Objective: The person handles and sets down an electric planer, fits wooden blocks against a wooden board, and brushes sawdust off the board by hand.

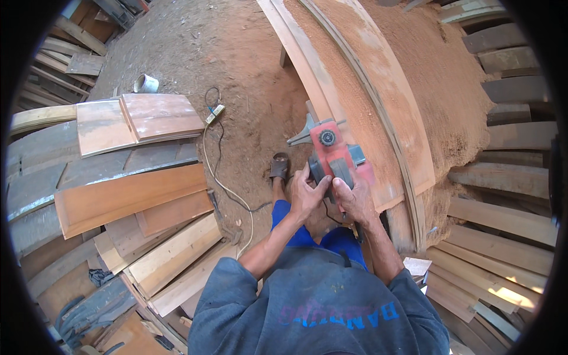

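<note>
A red electric hand planer (pixel 320 158) with a dark round knob and a grey side fence is held in front of me, over the near left edge of a long reddish board. My left hand (pixel 306 194) is closed around its left rear side. On the rear handle, my right hand (pixel 354 198) is closed too, its thumb lying near the left thumb. The long board (pixel 414 127) is strewn with sawdust, and a narrow wood strip (pixel 378 97) runs along it. Whether the planer's sole touches the board cannot be made out.
Stacked planks and panels (pixel 133 192) fill the left side, and more boards (pixel 503 210) lie on the right. A power strip (pixel 215 114) with a pale cord (pixel 228 189) rests on the dirt floor. Near the panels lies a white can (pixel 146 83). Sawdust (pixel 455 89) is heaped beyond the board.
</note>
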### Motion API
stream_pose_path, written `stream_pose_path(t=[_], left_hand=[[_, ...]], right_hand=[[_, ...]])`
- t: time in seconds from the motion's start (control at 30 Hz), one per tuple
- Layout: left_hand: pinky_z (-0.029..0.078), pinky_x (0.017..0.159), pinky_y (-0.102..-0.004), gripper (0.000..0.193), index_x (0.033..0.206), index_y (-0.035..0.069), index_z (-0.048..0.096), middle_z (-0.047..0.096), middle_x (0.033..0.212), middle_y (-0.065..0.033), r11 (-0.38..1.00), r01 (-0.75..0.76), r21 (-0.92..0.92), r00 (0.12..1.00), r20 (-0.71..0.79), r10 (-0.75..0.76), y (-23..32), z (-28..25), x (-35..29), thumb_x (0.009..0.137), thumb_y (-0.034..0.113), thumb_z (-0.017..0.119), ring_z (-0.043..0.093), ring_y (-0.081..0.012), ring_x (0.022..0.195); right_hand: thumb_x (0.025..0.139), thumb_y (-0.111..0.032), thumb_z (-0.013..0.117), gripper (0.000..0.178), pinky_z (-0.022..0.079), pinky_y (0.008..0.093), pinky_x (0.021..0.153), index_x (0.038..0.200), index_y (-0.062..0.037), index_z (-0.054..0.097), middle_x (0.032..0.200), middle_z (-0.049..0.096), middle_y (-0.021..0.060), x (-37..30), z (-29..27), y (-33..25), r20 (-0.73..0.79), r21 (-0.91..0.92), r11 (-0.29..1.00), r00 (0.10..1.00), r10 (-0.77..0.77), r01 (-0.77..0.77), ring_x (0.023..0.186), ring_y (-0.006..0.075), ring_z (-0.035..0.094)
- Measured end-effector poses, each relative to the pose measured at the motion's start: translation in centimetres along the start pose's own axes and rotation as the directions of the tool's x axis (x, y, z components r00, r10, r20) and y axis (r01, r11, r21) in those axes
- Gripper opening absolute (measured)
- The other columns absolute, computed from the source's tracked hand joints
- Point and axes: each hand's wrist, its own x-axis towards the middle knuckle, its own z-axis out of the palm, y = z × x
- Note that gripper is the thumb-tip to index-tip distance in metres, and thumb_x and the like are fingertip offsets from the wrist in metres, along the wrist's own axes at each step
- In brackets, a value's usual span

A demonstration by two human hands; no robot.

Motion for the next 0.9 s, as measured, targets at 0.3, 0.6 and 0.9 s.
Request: stream_pose_path(t=[0.3, 0.6, 0.9], left_hand=[[0.056, 0.086, -0.0361, 0.055, 0.136, 0.006, 0.061, 0.062, 0.109, -0.0167, 0.998, 0.062, 0.005, 0.997, 0.039, -0.063, 1.9, -3.1, 6.7, 0.089, 0.028, 0.077, 0.068, -0.0235, 0.096], [0.051, 0.081, -0.0395, 0.054, 0.129, 0.007, 0.065, 0.063, 0.095, -0.0175, 0.999, 0.033, -0.032, 0.999, 0.002, -0.033, 2.1, -5.0, 13.8, 0.085, 0.036, 0.079, 0.062, -0.0294, 0.089], [0.052, 0.082, -0.0408, 0.05, 0.124, 0.005, 0.067, 0.067, 0.098, -0.0185, 0.975, 0.054, -0.215, 0.998, 0.03, -0.049, 1.9, -6.4, 20.2, 0.086, 0.037, 0.078, 0.065, -0.03, 0.09]], right_hand=[[0.094, -0.048, 0.066, 0.055, 0.053, 0.039, 0.082, 0.117, 0.0018, 0.063, 0.097, 0.07, 0.017, 6.1, 1.5, -4.6, -0.012, 0.037, 0.999, 1.0, 0.0, 0.001, 0.091, 0.0238, 0.068], [0.094, -0.05, 0.066, 0.057, 0.054, 0.0389, 0.082, 0.117, 0.0014, 0.064, 0.097, 0.07, 0.0162, 12.3, 2.1, -8.3, -0.02, 0.024, 1.0, 1.0, -0.011, 0.012, 0.09, 0.0234, 0.068], [0.092, -0.051, 0.067, 0.057, 0.054, 0.041, 0.08, 0.111, 0.0026, 0.066, 0.093, 0.071, 0.0174, 17.8, 2.9, -11.9, -0.079, -0.137, 0.989, 0.995, -0.063, 0.052, 0.089, 0.0269, 0.07]])
